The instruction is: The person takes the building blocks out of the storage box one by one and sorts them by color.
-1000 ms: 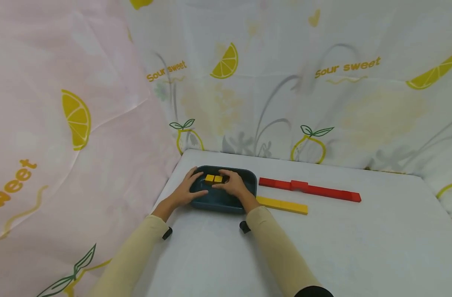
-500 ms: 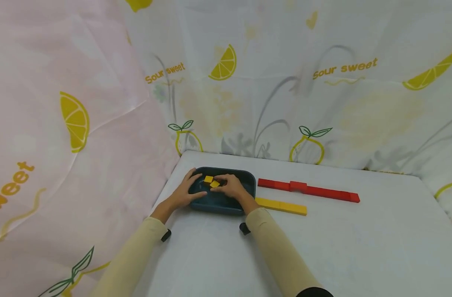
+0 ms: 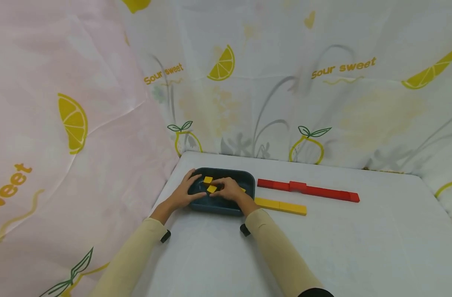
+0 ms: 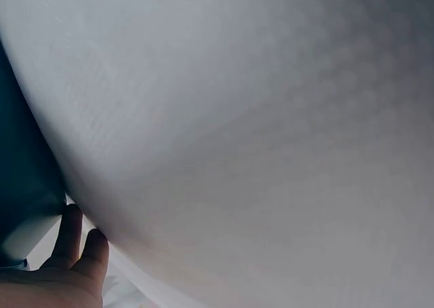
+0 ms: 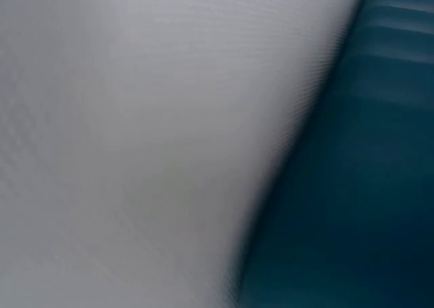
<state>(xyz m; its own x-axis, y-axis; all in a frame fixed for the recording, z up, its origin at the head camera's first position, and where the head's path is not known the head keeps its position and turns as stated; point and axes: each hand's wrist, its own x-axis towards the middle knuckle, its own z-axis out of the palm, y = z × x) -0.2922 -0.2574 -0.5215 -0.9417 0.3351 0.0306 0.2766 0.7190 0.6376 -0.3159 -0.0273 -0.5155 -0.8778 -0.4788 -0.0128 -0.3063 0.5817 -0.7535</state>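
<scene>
A dark teal tray [image 3: 221, 209] with raised sides stands on the table. My left hand [image 3: 181, 194] holds its left end, the thumb reaching over the inside; two fingers show beside the outer wall in the left wrist view. My right hand [image 3: 230, 190] is inside the tray and pinches a small yellow block [image 3: 211, 189] between thumb and forefinger. Just behind it lies another yellow block [image 3: 208, 180]. A bit of a third yellow piece [image 3: 243, 189] shows past the right hand, mostly hidden. The right wrist view has only tray wall and tabletop, no hand.
Right of the tray, a long row of red blocks [image 3: 322, 191] runs across the white table [image 3: 352, 243], one piece sitting higher. A shorter row of yellow blocks [image 3: 285, 206] lies in front of it. Lemon-print cloth [image 3: 263, 103] closes off the back and left.
My right hand has drawn one yellow block toward me and slightly left, apart from the one behind, and turned it. A yellow piece has come into sight behind that hand. The left hand stays put.
</scene>
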